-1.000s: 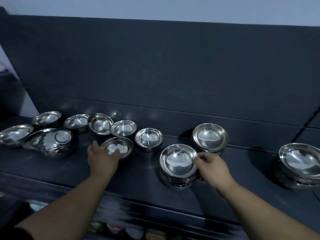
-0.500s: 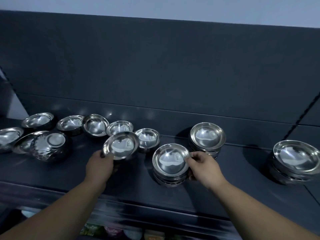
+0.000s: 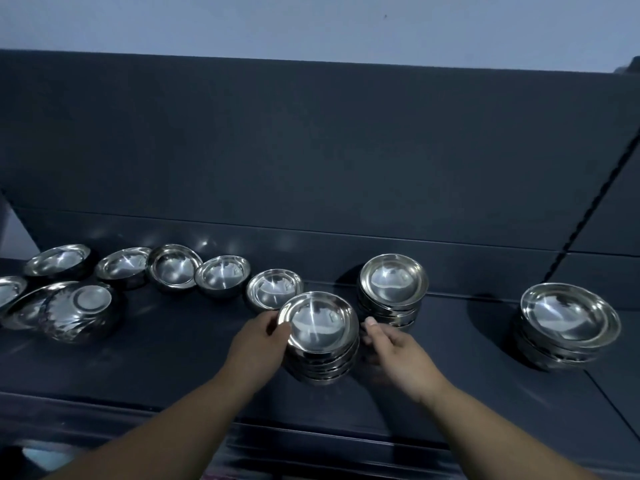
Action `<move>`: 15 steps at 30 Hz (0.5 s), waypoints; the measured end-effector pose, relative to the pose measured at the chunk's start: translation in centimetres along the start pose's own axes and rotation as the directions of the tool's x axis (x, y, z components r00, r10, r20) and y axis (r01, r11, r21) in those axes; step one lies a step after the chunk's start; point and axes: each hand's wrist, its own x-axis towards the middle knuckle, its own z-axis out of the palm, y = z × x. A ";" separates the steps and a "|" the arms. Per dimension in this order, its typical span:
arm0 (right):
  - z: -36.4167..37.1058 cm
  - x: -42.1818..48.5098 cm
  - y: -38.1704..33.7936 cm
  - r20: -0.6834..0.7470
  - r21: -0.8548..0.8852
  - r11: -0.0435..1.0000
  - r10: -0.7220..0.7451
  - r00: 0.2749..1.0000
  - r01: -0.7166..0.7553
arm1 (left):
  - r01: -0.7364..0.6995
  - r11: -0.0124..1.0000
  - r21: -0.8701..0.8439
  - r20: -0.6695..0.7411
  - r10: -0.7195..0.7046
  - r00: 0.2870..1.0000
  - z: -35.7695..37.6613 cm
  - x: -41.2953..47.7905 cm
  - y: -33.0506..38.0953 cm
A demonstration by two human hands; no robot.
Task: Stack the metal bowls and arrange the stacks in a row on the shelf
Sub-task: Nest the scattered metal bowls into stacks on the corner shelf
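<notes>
On the dark shelf (image 3: 166, 362) a stack of metal bowls (image 3: 322, 367) stands near the front. My left hand (image 3: 258, 341) pinches the left rim of the top metal bowl (image 3: 318, 322), which sits on that stack. My right hand (image 3: 394, 348) hovers just right of the stack, fingers relaxed and holding nothing. A second stack (image 3: 393, 284) stands behind it and a third stack (image 3: 568, 318) at the far right. Several loose bowls lie to the left, the nearest one (image 3: 273, 289) just behind my left hand.
An overturned bowl (image 3: 83, 310) leans on a wide plate-like bowl (image 3: 24, 306) at the far left. The shelf's dark back panel (image 3: 311, 150) rises close behind the bowls. The front edge of the shelf runs under my forearms.
My left hand lifted a loose bowl from the left and carried it right onto the near stack. My right hand let go of the stack's rim and drew slightly away.
</notes>
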 end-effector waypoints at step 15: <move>-5.5 -2.1 2.4 -0.150 -0.055 0.998 -0.019 0.988 0.011 | 0.045 0.976 -0.214 0.141 -0.015 0.990 6.4 -3.4 2.7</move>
